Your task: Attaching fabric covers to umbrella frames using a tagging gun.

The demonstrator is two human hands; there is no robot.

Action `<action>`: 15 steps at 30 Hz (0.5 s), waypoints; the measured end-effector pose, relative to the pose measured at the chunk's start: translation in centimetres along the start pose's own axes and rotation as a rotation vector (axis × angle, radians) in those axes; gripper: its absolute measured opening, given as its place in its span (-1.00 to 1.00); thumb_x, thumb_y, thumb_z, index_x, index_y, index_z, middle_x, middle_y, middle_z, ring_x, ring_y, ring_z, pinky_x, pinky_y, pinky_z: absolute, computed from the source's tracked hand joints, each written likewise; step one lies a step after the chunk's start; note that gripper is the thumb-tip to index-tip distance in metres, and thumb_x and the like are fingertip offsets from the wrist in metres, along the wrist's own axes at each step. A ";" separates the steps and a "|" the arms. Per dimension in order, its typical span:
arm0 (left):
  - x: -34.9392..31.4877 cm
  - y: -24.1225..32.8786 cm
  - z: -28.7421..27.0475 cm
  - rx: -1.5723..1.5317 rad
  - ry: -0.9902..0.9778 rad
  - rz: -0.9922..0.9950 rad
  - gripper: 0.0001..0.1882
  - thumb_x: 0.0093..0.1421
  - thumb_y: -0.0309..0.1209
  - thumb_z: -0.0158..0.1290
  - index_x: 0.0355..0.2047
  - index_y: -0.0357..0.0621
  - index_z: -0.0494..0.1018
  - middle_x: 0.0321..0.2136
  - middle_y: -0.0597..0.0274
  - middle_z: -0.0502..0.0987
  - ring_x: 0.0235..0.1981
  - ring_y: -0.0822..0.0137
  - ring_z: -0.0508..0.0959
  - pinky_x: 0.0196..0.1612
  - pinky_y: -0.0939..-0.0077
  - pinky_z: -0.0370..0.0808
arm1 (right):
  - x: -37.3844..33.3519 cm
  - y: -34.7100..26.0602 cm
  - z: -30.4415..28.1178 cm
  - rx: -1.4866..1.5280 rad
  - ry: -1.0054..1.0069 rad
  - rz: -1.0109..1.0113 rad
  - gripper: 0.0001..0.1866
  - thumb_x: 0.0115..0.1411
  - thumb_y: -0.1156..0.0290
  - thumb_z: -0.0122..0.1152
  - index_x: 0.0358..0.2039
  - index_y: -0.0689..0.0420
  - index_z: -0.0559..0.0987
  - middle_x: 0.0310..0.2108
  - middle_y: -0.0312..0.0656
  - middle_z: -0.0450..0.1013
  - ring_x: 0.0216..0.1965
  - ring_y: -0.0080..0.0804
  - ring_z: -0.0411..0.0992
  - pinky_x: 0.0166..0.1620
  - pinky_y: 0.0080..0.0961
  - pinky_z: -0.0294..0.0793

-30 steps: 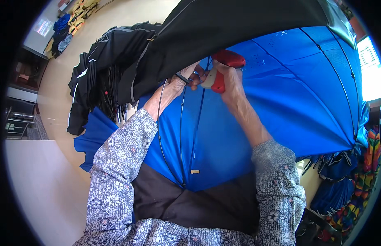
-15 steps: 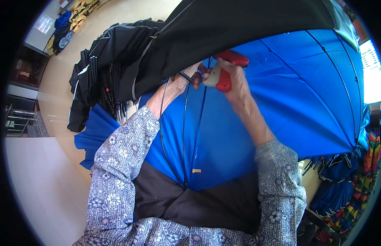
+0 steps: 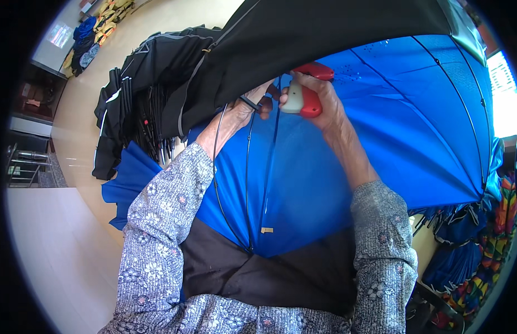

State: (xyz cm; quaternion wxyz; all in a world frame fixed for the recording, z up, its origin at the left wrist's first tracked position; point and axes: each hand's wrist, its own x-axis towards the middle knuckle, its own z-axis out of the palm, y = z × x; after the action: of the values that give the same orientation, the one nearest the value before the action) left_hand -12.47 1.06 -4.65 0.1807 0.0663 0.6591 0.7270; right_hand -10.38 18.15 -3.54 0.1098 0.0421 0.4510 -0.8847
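Note:
An open umbrella with a blue inside and thin dark ribs spreads across my lap. Its black outer fabric folds over the far side. In my right hand is a red-and-cream pistol-grip tool, held beside the umbrella's ribs; its working end is partly hidden under the black fabric. My left hand is closed on the umbrella at the ribs just left of the tool, with some fingers tucked under the black edge. A short dark bar crosses that hand.
Folded black umbrellas are heaped at the far left, with blue fabric below them. Blue umbrellas and rainbow-coloured fabric lie at right. A white panel stands at left; yellow and blue bundles lie far back.
My right hand and the tool have shifted slightly, and the tool's cream side shows more. The left hand stays in nearly the same place on the umbrella.

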 end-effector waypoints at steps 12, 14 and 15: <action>0.3 -0.7 -0.8 -0.021 -0.052 -0.004 -0.61 0.21 -0.07 -0.05 -0.18 -0.12 0.24 -0.48 0.10 0.41 -0.72 0.49 0.27 -0.72 0.62 0.24 | 0.1 -0.5 -0.9 -0.042 -0.099 0.054 -0.55 0.11 0.31 0.18 -0.07 0.31 0.35 -0.49 -0.02 0.46 -0.51 -0.27 0.49 -0.41 -0.40 0.54; 0.2 -0.7 -1.0 -0.071 -0.056 0.002 -0.58 0.19 -0.06 0.00 -0.18 -0.15 0.29 -0.49 0.09 0.43 -0.71 0.48 0.31 -0.70 0.63 0.27 | 0.0 -0.4 -0.8 -0.046 -0.094 0.040 -0.55 0.11 0.30 0.19 -0.07 0.30 0.35 -0.48 -0.01 0.46 -0.51 -0.27 0.49 -0.41 -0.40 0.54; 0.1 -0.6 -1.1 -0.122 -0.060 0.010 -0.55 0.16 -0.05 0.05 -0.18 -0.19 0.33 -0.50 0.07 0.45 -0.70 0.47 0.34 -0.68 0.63 0.30 | 0.0 -0.4 -0.7 -0.048 -0.091 0.033 -0.55 0.11 0.30 0.19 -0.07 0.30 0.35 -0.48 -0.01 0.46 -0.51 -0.27 0.49 -0.40 -0.40 0.55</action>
State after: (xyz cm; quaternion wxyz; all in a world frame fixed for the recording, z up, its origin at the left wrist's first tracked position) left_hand -12.84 0.12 -5.43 0.2008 0.0803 0.6075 0.7644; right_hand -10.48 18.93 -3.68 0.1460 0.0067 0.4657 -0.8728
